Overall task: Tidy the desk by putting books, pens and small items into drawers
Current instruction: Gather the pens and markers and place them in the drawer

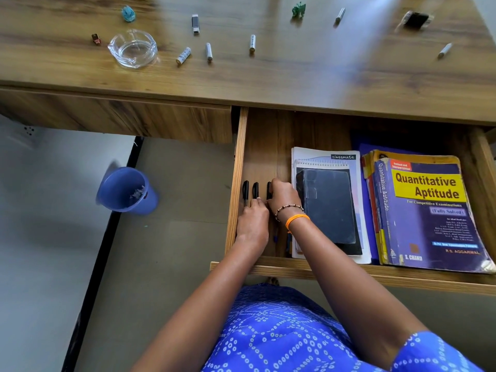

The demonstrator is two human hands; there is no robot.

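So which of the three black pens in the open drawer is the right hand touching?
The rightmost black pen, nearest the books: the right hand covers its lower part. The leftmost black pen lies untouched; the left hand meets the middle black pen.

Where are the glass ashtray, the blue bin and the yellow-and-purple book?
glass ashtray (133,48): head view, on its clear hollow centre.
blue bin (126,190): head view, on its inside wall.
yellow-and-purple book (426,187): head view, on the yellow title panel.

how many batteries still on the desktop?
5. Near the glass ashtray: battery one, battery two. Mid-desk: battery three. Right side: battery four far back, battery five nearer the edge. None seems hidden; the motion blur leaves some doubt.
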